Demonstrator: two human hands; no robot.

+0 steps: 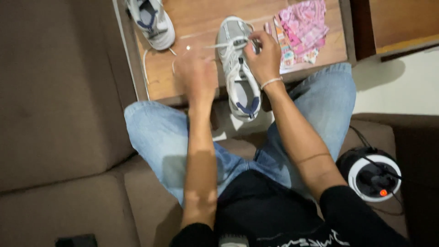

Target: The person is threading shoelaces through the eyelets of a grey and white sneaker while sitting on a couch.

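Here the right hand [261, 57] pinches a lace on the grey shoe [238, 68] beside pink patterned packets [302, 29] (left hand [196, 73] blurred, grip unclear).

head cam | looks steeply down | close, over lap + table [192, 18] edge

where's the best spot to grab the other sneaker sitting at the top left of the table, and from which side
Probably the padded heel collar of the second sneaker, coming from above on the person's side. Its open mouth faces up and the heel end points toward the table edge, nearest the left hand. Its toe is out of frame.
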